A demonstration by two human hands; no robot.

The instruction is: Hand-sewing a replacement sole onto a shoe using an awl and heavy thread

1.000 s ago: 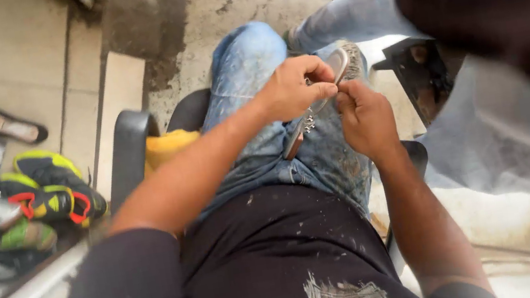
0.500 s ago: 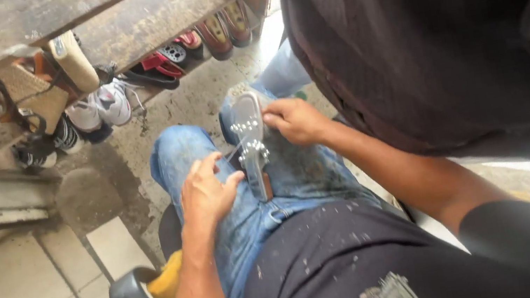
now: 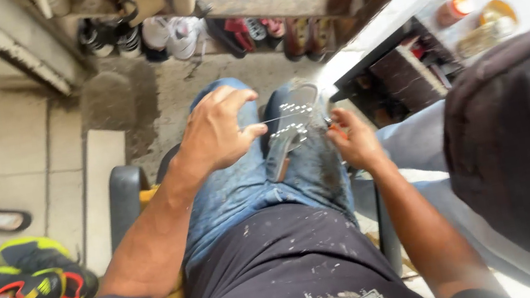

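On the lap, left hand (image 3: 217, 135) pinches taut thread (image 3: 274, 119); right hand (image 3: 352, 139) steadies sandal (image 3: 290, 131) edge.

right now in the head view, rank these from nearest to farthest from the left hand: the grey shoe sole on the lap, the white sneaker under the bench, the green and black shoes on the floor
1. Grey shoe sole, just right of the left hand, on the lap.
2. White sneaker, ahead, under the bench.
3. Green and black shoes, far left on the floor.
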